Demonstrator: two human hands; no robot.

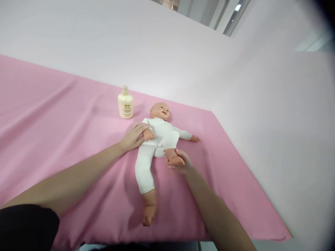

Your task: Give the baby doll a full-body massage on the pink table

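A baby doll (162, 132) in a white cloth suit lies on its back on the pink cover, head away from me. My left hand (133, 137) rests at the doll's arm and side, its fingers stretched out and thumb apart. Around the ankle of the doll's bent leg (174, 157) my right hand (184, 164) is closed, lifting that foot toward its body. The other leg (148, 174) lies stretched toward me. Some fingertips of my right hand are hidden behind the foot.
A cream-coloured bottle (126, 106) with a dark printed label stands upright left of the doll's head. The creased pink cover (86, 139) spreads over the table to its edges. White walls (167, 55) rise behind it and to the right.
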